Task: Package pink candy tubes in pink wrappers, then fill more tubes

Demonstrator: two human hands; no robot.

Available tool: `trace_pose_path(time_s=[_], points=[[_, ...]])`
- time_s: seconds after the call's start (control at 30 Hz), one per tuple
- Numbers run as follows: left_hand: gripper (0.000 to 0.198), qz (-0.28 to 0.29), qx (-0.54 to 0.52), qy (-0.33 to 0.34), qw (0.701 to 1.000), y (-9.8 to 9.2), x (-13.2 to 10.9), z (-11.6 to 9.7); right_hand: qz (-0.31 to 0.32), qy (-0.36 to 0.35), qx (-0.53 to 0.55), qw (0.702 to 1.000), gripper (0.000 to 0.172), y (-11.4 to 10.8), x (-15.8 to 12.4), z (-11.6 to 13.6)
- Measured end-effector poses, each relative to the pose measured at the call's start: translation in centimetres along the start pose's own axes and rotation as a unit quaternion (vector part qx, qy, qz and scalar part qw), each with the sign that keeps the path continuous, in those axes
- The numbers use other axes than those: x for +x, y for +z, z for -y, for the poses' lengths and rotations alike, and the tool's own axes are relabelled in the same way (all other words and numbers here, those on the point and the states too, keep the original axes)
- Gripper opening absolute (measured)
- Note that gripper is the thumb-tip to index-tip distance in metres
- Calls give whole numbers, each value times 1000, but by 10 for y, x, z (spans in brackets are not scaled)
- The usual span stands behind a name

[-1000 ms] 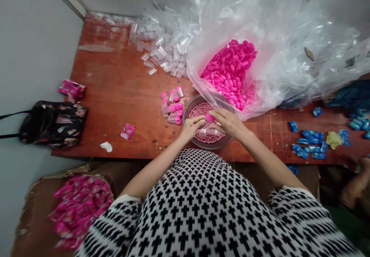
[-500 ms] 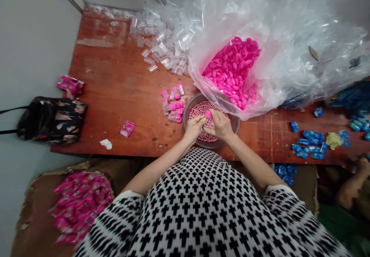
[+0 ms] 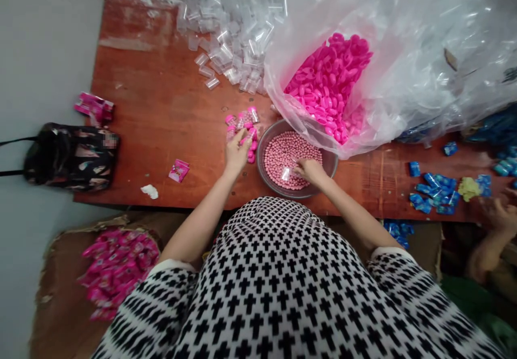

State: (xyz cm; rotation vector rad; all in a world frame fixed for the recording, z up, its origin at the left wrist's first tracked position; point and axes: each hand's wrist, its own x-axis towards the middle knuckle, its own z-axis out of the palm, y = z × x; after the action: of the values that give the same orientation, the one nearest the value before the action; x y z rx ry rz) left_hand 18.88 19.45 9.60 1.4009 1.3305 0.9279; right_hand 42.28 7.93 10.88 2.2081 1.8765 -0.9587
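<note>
A grey bowl (image 3: 262,169) full of round pink beads (image 3: 278,151) sits at the table's front edge. Inside it, my right hand (image 3: 312,172) has its fingers closed at a small clear plastic bottle (image 3: 286,174) lying among the beads. My left hand (image 3: 236,155) is left of the bowl, over a cluster of bead-filled bottles with pink caps (image 3: 252,115). Its thumb and fingers close around one of these bottles, which they partly hide. Behind the bowl, a clear plastic bag (image 3: 278,92) gapes open, showing many pink caps (image 3: 329,87).
Empty clear bottles (image 3: 230,46) are heaped at the back. Pink packets (image 3: 179,170) and a dark patterned bag (image 3: 76,157) lie left. Blue packets (image 3: 438,193) are on the right, near another person's hand (image 3: 501,216). A box of pink packets (image 3: 121,264) stands below left.
My hands were together over the bowl on a filled pink-capped bottle. My left hand has moved left to the cluster; my right hand has gone down into the beads, where a clear bottle now shows.
</note>
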Motion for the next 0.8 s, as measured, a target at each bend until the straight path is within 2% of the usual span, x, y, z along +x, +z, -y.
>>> trace_pose_path(time_s=[0.17,0.27,0.37,0.47,0.57,0.6,0.8], points=[[31,66,44,12,997,17,-46,-7,-22,45,-5,999,49,35,2,23],[25,115,103,30,988,30,-64,-10,-36,28,74,996,38,44,6,18],[19,155,162,39,974,39,-70,-12,-38,3,152,988,29,44,9,6],[19,193,172,43,965,46,-73,-15,-84,-55,264,959,30,38,6,-1],[16,212,114,22,970,52,-76,-16,-137,-118,408,895,33,27,0,1],[15,211,83,13,974,53,-77,-16,-141,-128,432,882,34,23,-2,2],[21,172,-106,-54,978,63,-78,-9,-114,-162,510,837,44,9,-3,9]])
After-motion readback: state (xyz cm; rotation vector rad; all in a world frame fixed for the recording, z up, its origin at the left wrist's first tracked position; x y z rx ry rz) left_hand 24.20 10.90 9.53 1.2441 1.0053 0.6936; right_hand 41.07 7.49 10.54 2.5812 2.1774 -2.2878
